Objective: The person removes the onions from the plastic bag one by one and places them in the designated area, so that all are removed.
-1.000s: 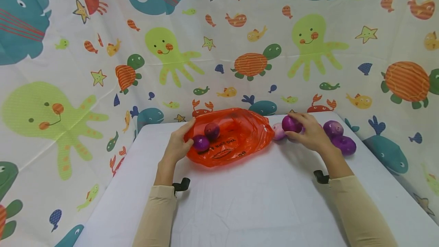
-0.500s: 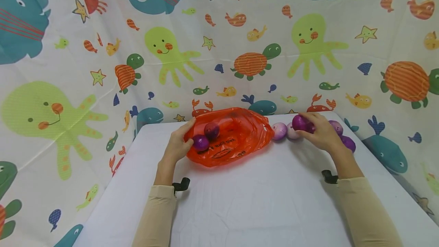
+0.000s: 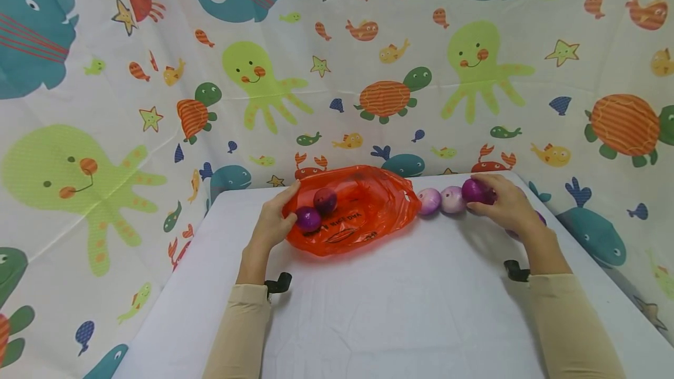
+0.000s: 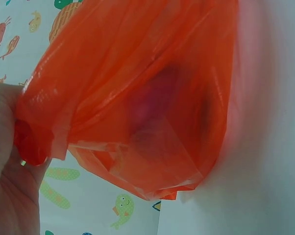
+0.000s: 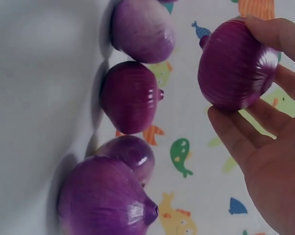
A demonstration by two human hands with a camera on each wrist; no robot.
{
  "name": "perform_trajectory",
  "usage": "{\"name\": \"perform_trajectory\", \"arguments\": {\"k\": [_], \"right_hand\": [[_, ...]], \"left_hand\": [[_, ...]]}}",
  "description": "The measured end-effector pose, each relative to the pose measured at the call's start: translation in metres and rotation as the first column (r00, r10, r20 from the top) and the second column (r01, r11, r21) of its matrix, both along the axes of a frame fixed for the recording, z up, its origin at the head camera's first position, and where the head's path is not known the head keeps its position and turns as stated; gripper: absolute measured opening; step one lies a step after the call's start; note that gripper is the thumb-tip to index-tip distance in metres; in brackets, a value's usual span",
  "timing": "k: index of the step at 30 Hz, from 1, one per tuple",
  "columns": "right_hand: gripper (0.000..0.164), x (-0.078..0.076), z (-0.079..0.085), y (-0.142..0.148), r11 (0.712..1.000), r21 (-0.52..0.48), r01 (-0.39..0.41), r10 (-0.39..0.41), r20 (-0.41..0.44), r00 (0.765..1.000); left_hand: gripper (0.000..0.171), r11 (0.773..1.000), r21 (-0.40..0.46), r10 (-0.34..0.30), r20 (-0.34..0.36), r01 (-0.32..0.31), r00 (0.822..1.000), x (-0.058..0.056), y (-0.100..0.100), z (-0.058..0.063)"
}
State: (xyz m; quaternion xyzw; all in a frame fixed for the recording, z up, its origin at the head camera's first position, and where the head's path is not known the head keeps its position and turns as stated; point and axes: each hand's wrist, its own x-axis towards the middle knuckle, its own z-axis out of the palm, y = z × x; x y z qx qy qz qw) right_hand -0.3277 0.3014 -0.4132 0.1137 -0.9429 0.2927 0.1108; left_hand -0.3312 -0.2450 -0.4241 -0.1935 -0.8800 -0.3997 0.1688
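Observation:
An orange-red plastic bag (image 3: 374, 209) lies at the far side of the table. My left hand (image 3: 272, 221) grips its left edge; in the left wrist view the plastic (image 4: 152, 58) is bunched between thumb and fingers. Two purple onions, a bright one (image 3: 308, 219) and a darker one (image 3: 325, 200), lie at the bag's left end by that hand. With thumb and fingertips my right hand (image 3: 508, 203) holds a red onion (image 5: 233, 66) above the table, apart from the onions below. Right of the bag sit two paler onions (image 3: 429, 201); my right hand partly hides others.
In the right wrist view several onions stand in a line, among them a purple one (image 5: 130, 97) and a large one (image 5: 106, 200). A sea-animal curtain (image 3: 337, 104) hangs behind the white table (image 3: 389, 309).
My right hand has moved to the right with the red onion, away from the bag, uncovering the second pale onion. My left hand and the bag have stayed in place.

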Motion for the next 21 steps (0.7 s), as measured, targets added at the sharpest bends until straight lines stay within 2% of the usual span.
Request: {"name": "perform_trajectory", "arguments": {"k": [4, 14, 21], "right_hand": [[0.075, 0.0, 0.002, 0.003, 1.0, 0.027, -0.01, 0.009, 0.016, 1.0], [0.08, 0.002, 0.002, 0.009, 0.998, 0.067, 0.008, -0.018, 0.149, 0.989], [0.085, 0.001, 0.002, 0.014, 0.996, 0.084, -0.012, -0.004, 0.191, 0.982]], "left_hand": [[0.084, 1.0, 0.003, 0.0, -0.001, 0.0, 1.0, 0.0, -0.001, -0.001], [0.086, 1.0, 0.003, -0.002, -0.006, 0.002, 1.0, -0.001, -0.002, -0.001], [0.086, 1.0, 0.007, -0.001, -0.003, 0.001, 1.0, -0.001, -0.002, -0.001]]}}
